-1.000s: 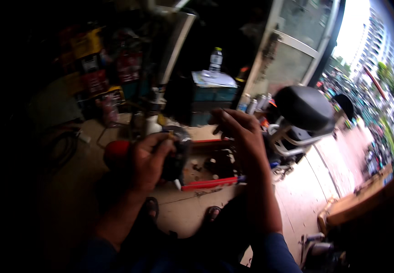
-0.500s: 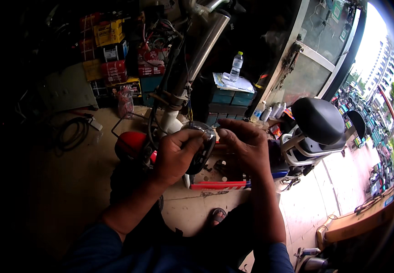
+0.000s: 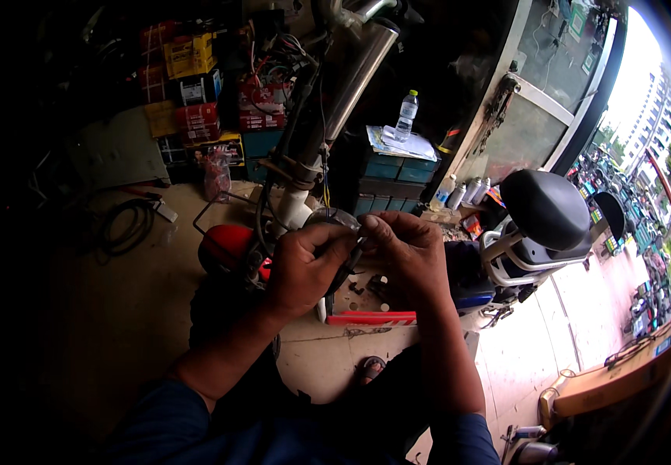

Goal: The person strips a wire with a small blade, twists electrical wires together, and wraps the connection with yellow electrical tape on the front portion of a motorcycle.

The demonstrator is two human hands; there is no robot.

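Left hand (image 3: 308, 267) and right hand (image 3: 413, 256) are brought together, their fingertips all but meeting, each thumb bent in against the index finger. I cannot tell what lies pinched between them, since the fingers cover it. Just beyond the left fingers, partly hidden by them, is a rounded housing (image 3: 334, 218): its upper face is clear and glossy, catching pale reflections, while a dark curved rim shows lower down, between the hands. It sits over the left end of an electric scooter's footboard (image 3: 366, 300), farther in than the board's near red edge. Whether the left hand bears its weight is unclear.

Thin yellowish wires (image 3: 326, 190) run down toward the housing from a shiny metal tube (image 3: 363, 77), which leans up and to the right above a white column base (image 3: 295, 208). Small dark pieces (image 3: 356, 287) lie on the footboard, between its near edge and the hands. A red fender (image 3: 227, 244) shows past the board's left end, and a padded black seat (image 3: 545, 209) rises past its right end. Behind, a clear bottle (image 3: 406, 118) stands on loose papers (image 3: 422, 147) topping stacked teal boxes (image 3: 397, 169).
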